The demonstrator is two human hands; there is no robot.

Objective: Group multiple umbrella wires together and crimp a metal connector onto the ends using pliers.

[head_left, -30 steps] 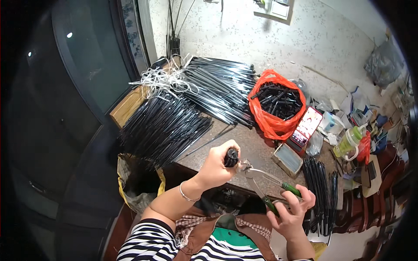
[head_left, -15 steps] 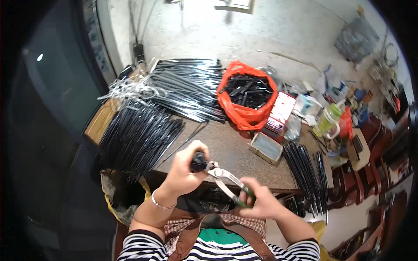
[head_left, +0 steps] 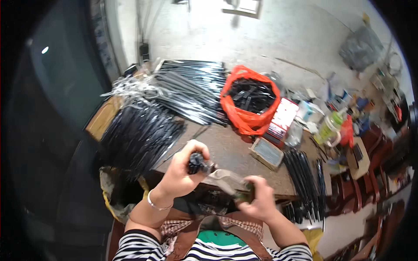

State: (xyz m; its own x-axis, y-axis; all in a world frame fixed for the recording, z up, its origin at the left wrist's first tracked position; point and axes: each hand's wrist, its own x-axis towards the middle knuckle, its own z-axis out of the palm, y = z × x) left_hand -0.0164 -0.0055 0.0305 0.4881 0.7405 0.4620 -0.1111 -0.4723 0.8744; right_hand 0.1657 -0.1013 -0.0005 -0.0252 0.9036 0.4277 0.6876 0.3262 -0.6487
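Observation:
My left hand (head_left: 180,172), a bangle on its wrist, is closed around a short, dark, ridged bundle (head_left: 196,163) seen end-on. What this bundle is I cannot make out; its lower part is hidden in the hand. My right hand (head_left: 260,201) grips a pair of pliers (head_left: 224,176) by the green handles. The silver jaws reach to the right side of the bundle, at a small metal piece (head_left: 210,168). Motion blurs the pliers, so whether the jaws touch that piece is unclear. Both hands are over the front edge of the brown table (head_left: 217,143).
Black rods (head_left: 139,135) lie heaped at left, with silvery ones (head_left: 191,95) behind. An orange plastic bag (head_left: 246,124) holds small black parts. Nearby are a lit phone (head_left: 283,115), a grey block (head_left: 266,153), a green bottle (head_left: 330,126) and more black rods (head_left: 302,180). An open sack (head_left: 124,191) stands lower left.
The pliers' handles have come closer together and blurred, with my right hand closing on them. The bundle has turned slightly in my left hand. The whole view has shifted a little.

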